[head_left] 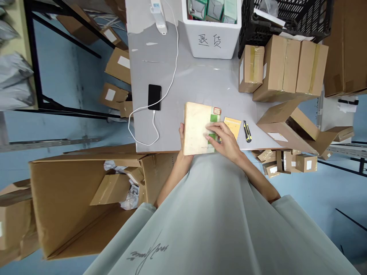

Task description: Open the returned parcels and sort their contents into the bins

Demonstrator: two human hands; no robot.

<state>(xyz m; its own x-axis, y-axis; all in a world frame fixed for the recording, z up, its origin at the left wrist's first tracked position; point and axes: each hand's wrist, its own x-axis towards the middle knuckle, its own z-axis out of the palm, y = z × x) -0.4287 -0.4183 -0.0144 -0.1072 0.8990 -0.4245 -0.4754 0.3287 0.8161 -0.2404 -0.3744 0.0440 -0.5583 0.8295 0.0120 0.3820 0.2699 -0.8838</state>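
Observation:
A book (197, 128) with a cream cover and a green-and-white strip along its right side is held at the table's front edge. My left hand (185, 154) grips it from the left and underneath; the thumb shows at the left edge and the other fingers are hidden. My right hand (225, 139) reaches over the right part of the cover, its fingers stretched out and apart from the thumb, fingertips at the cover. Partly behind that hand lies a yellow-orange card or booklet (233, 124). Right of it is a black-and-yellow utility knife (247, 131).
On the grey table (160, 68) are a black phone (155, 96), its looping white cable (175, 65) and a white power strip (159, 17). A white bin (212, 38), black crate (286, 23) and cardboard boxes (283, 68) stand behind. A large open carton (71, 210) is at left.

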